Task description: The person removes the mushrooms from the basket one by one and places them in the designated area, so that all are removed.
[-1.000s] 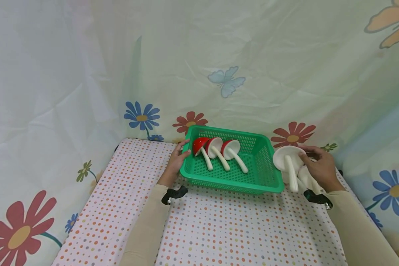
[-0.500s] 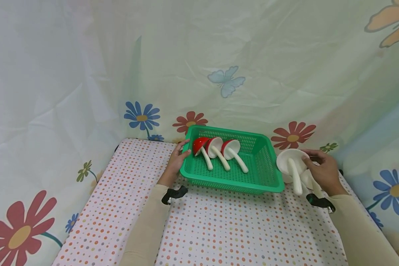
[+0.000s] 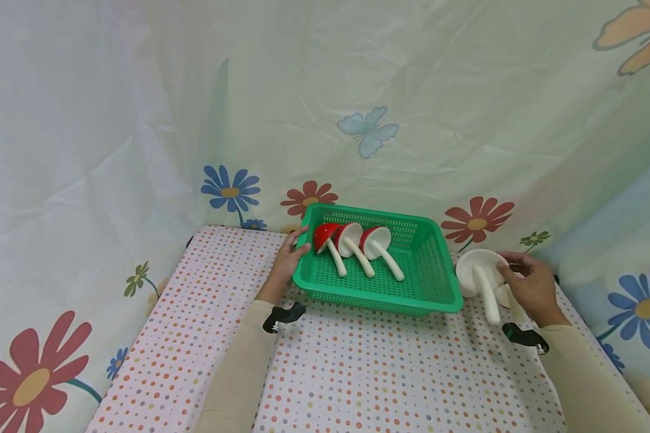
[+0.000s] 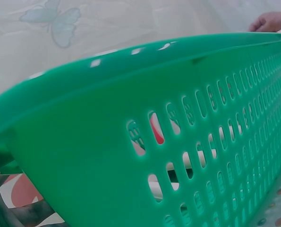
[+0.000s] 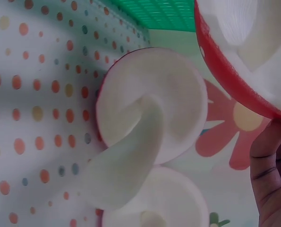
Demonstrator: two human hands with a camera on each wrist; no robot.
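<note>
Flowered backdrop [image 3: 276, 120], dotted table [image 3: 357, 373]. Right hand [image 3: 535, 287] pinches a mushroom [image 3: 485, 285] by its cap, presumably leaving the stem free; loose mushrooms [image 5: 180, 99] lie beneath; leftward, the left hand [image 3: 287, 263] grips the green basket [image 3: 443, 307], likely steadying it.

three mushrooms [image 3: 353, 246] lie in the basket [image 3: 376, 298]

Soft, diffuse light fills the head view, the backdrop [image 3: 281, 90] palest at left, as faint shadow darkens the bench [image 3: 401, 373] beside the right sleeve [image 3: 585, 379]. White glints dot the rim of the green basket [image 4: 116, 62] in the left wrist view; the right wrist view runs hazy, its central mushroom [image 5: 147, 127] soft-edged.
</note>
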